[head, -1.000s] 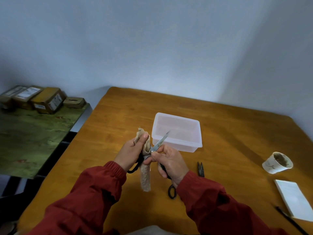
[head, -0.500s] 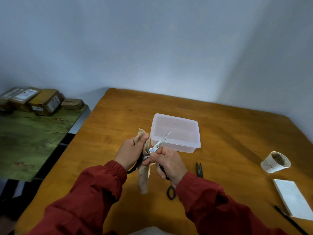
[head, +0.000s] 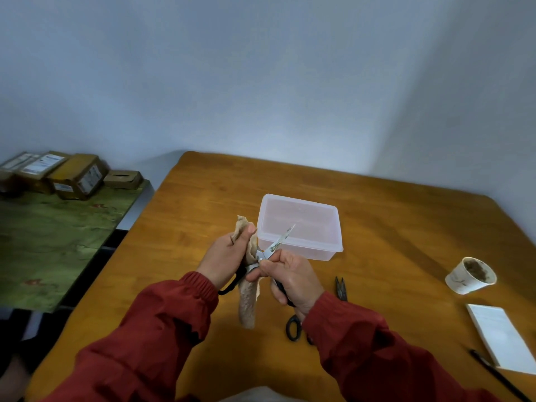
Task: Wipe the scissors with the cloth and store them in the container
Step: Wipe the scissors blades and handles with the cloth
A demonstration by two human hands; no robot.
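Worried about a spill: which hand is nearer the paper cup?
Right. The right hand is left of the cup, mid-table; the left hand is farther left, beyond it.

The person wears a dark red jacket of smooth, faintly shiny fabric. The left sleeve (head: 150,329) and right sleeve (head: 362,343) are loose and creased, each ending in a ribbed, gathered elastic cuff at the wrist. The left hand (head: 224,256) and right hand (head: 293,278) are bare

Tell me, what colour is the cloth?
The cloth is beige-tan; the head view shows it best, held in the left hand.
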